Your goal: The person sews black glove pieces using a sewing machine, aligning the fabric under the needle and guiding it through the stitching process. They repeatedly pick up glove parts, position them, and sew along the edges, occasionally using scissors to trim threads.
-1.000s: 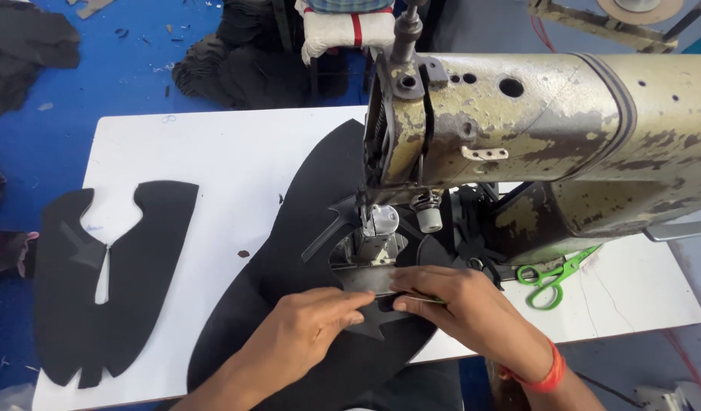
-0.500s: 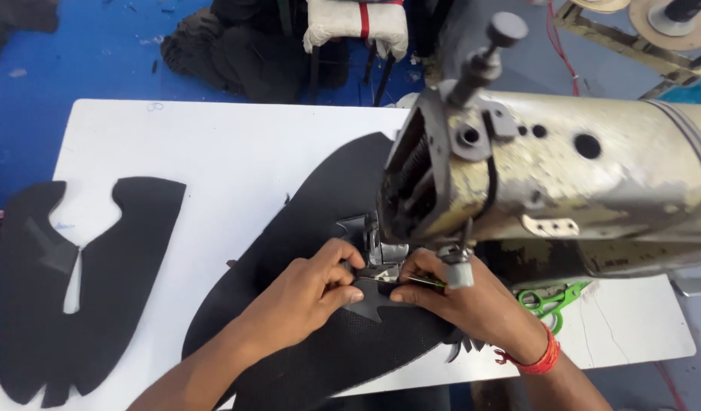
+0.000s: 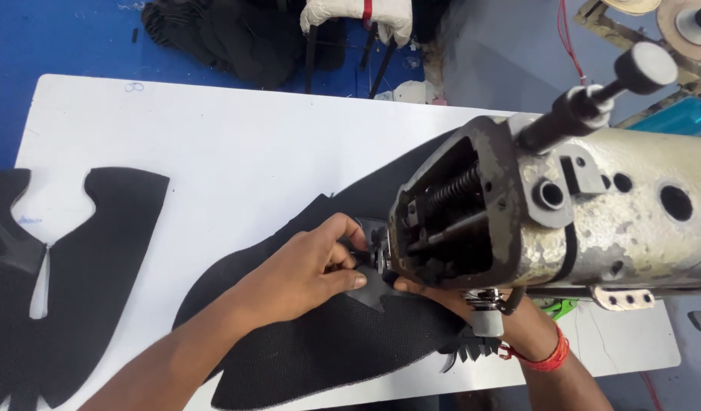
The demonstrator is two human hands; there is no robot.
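1. One sewing machine (image 3: 563, 221) stands on one white table (image 3: 213, 137); its worn metal head fills the right of the view.
2. Two lots of black cut fabric lie on the table: one large mesh piece (image 3: 320, 342) under the machine and a stack of shaped pieces (image 3: 76, 266) at the left edge, well apart from it.
3. One small black patch (image 3: 373, 289) lies on the mesh piece, just by the needle area.
4. The left hand (image 3: 304, 270) reaches in from the lower left, wrist flat, its fingers bunched together and pinching the patch at the presser foot.
5. The right hand (image 3: 434, 293) is mostly hidden under the machine head; I cannot tell how its fingers stand. One red band (image 3: 544, 358) circles its wrist.
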